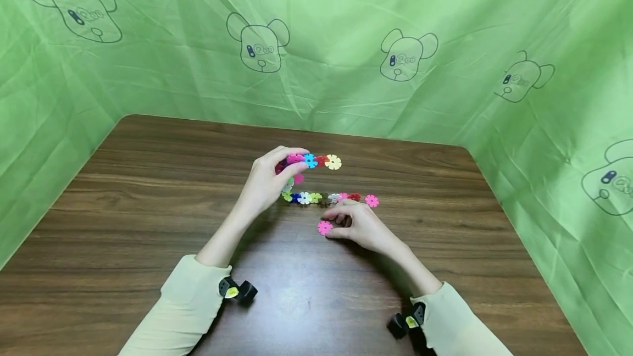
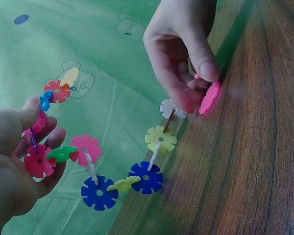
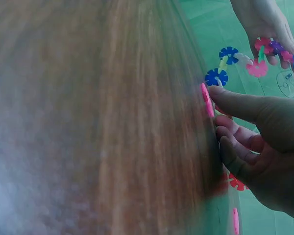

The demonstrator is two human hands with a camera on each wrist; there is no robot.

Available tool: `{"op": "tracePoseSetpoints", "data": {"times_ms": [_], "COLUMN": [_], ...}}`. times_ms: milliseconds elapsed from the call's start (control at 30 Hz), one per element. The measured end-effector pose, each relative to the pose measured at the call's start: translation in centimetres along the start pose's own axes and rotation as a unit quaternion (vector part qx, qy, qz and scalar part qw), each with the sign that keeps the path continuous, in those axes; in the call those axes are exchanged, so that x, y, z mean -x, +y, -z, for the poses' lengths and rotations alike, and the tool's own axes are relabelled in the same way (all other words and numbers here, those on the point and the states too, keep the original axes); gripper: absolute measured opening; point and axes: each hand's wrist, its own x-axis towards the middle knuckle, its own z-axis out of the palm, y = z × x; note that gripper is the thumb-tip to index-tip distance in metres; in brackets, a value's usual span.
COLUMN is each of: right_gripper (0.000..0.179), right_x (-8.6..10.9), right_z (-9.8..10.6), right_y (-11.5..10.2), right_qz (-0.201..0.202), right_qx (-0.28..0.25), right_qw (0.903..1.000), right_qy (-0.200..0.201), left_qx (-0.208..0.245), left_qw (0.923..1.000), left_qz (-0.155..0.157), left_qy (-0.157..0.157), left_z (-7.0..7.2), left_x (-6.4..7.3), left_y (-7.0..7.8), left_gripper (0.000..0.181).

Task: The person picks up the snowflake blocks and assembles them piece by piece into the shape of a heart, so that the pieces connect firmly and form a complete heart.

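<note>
My left hand (image 1: 267, 180) holds a chain of colourful notched plastic discs (image 1: 304, 198) near one end, thumb and fingers around the pink and purple ones. Past the fingertips stick out a blue disc (image 1: 310, 160), a red one and a cream end disc (image 1: 333, 162). From the palm the chain bends down and runs right, behind the fingers of my right hand (image 1: 363, 227), to a pink end disc (image 1: 372, 201). A separate pink disc (image 1: 325, 228) is pinched at its edge by the right thumb and fingers, nearer to me than the chain. The right fingers hide part of the chain.
A brown wood-grain table (image 1: 148, 224) lies under both hands. Green cloth (image 1: 326, 92) with printed bear-like heads hangs around its back and sides. Small black cameras (image 1: 247, 292) are strapped at both sleeve cuffs.
</note>
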Motion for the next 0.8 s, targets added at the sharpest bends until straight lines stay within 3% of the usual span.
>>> {"op": "tracePoseSetpoints", "data": {"times_ms": [200,400,800], "right_gripper": [0.03,0.026,0.015], "right_x": [-0.19,-0.45,-0.22], "right_z": [-0.15,-0.31,0.56], "right_y": [-0.15,-0.03,-0.14], "right_qz": [0.018,0.026,-0.002], "right_qx": [0.034,0.032,-0.074], "right_qw": [0.9993,0.9991,0.9969], "right_qy": [0.004,0.008,0.027], "left_qx": [-0.005,-0.008,-0.011], "left_qw": [1.0,1.0,0.9999], "left_qz": [-0.002,-0.004,-0.005], "left_qy": [0.0,0.002,-0.003], "left_z": [0.14,0.22,0.08], "left_x": [-0.01,0.03,0.06], "left_y": [0.09,0.16,-0.02], "left_gripper": [0.026,0.026,0.028]}}
